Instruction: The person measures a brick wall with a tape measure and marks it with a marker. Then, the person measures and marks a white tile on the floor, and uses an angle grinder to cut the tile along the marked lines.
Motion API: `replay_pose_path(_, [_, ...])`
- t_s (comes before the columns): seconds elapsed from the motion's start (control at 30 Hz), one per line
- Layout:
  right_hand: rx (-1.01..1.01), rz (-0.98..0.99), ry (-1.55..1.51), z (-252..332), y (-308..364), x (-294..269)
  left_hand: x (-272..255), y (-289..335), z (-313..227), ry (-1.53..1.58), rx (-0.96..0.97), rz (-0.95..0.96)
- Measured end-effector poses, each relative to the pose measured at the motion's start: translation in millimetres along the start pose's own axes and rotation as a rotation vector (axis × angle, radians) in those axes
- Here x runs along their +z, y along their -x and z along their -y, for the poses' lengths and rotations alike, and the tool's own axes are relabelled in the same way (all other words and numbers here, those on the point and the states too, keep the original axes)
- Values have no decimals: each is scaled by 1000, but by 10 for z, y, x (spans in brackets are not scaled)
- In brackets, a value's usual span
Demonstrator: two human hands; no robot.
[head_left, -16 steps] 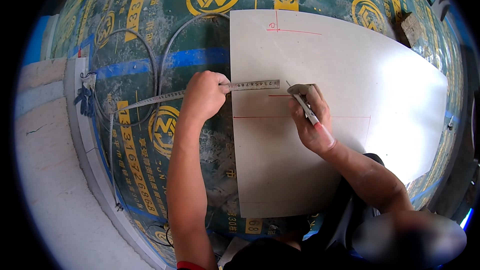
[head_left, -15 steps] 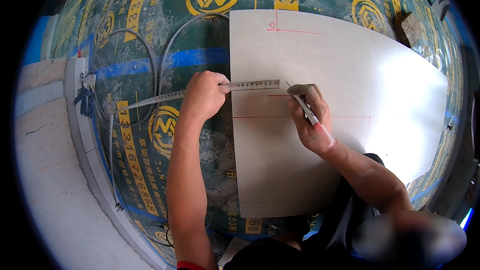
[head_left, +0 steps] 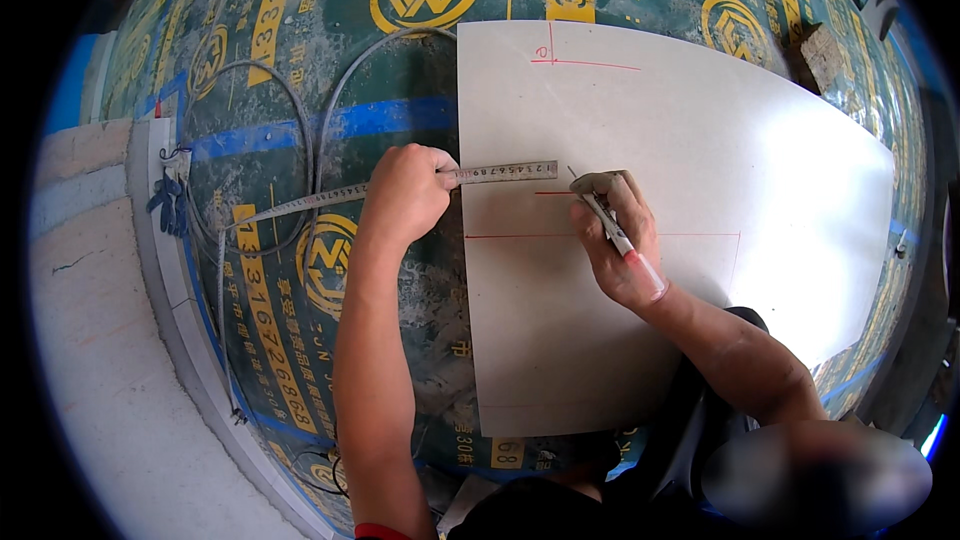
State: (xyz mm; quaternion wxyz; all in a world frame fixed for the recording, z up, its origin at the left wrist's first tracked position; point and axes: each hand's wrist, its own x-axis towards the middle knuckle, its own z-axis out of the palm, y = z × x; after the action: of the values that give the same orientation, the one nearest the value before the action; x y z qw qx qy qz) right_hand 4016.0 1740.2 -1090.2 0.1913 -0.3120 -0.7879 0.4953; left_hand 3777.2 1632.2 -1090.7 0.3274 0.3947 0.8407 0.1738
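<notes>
Silver tape pinched in left hand, left of centre; right hand clasps pen. I reckon loosened pinch could skew tape.

Your steel tape blade and red-and-white pen over a pale, red-lined slab.
The flat slab lies before you, ruled with thin red lines; your left hand pinches the graduated tape blade at its left edge, free end over the surface, the rest running left and bending sharply toward you, while your right hand grips the slanted pen, tip just beside that end.
</notes>
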Motion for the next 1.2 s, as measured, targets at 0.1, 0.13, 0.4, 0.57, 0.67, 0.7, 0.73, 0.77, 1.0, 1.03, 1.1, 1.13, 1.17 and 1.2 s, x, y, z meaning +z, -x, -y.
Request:
replay_pose_path(0.1, [-12,1,-2,2,0,2,-4,4,-6,-7,4,-1])
replay_pose_path(0.13, [-23,2,3,-12,0,1,-9,6,-14,-5,3,-1])
replay_pose_path(0.4, [-36,13,25,22,18,7,-7,9,-12,-14,-10,2])
replay_pose_path(0.57, [-45,-1,48,-77,33,54,-22,18,-34,2,-23,3])
replay_pose_path(0.67, [-64,-60,76,-94,22,96,-32,22,-64,3,-11,-1])
replay_pose_path(0.7, [-63,-57,93,-95,20,109,-22,15,-48,3,-14,4])
replay_pose_path(0.73, [-61,-55,111,-95,17,121,-15,6,-16,2,-18,10])
replay_pose_path(0.77, [-60,-52,128,-96,14,127,-10,-1,3,2,-22,15])
replay_pose_path(1.0, [-62,-58,147,-125,9,139,-17,7,-45,-5,-20,6])
replay_pose_path(1.03, [-61,-55,147,-115,6,140,-11,9,-30,-3,-11,-2])
replay_pose_path(1.1, [-58,-44,155,-103,4,143,-5,10,-15,1,-5,-10])
replay_pose_path(1.13, [-56,-36,163,-100,3,144,-3,9,-13,3,-8,-11])
replay_pose_path(1.17, [-53,-28,171,-98,4,145,-2,8,-9,5,-10,-11])
replay_pose_path(1.2, [-46,-24,177,-100,5,145,-3,2,-6,1,-14,-2])
